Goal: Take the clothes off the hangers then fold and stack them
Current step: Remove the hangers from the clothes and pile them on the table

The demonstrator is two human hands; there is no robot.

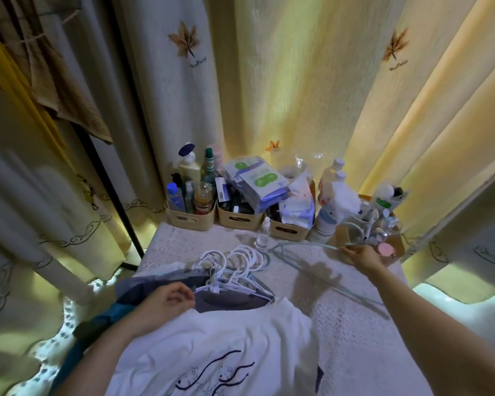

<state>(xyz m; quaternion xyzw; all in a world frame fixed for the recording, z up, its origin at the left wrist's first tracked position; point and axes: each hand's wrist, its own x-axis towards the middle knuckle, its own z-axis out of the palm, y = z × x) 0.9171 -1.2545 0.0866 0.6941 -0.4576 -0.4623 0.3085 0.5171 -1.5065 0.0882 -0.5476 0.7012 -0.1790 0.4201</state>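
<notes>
Left hand [160, 307]: fingers curled, resting at collar of white T-shirt [212, 338] atop hangered clothes pile on table [355, 338]; grip on cloth cannot be told. Right hand [363, 260]: outstretched, fingers closed round pale hanger [306, 244], blurred, bare, beyond white hanger hooks [240, 264].

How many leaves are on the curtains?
3: one big brown leaf upper left, a second brown leaf upper right, a small orange leaf low in the middle. Folds may hide more.

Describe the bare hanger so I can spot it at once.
Find the lace-covered table, then its far right edge. There the right hand pinches a pale grey hanger, held alone and bare, unlike the white hangers bunched on the clothes pile.
</notes>
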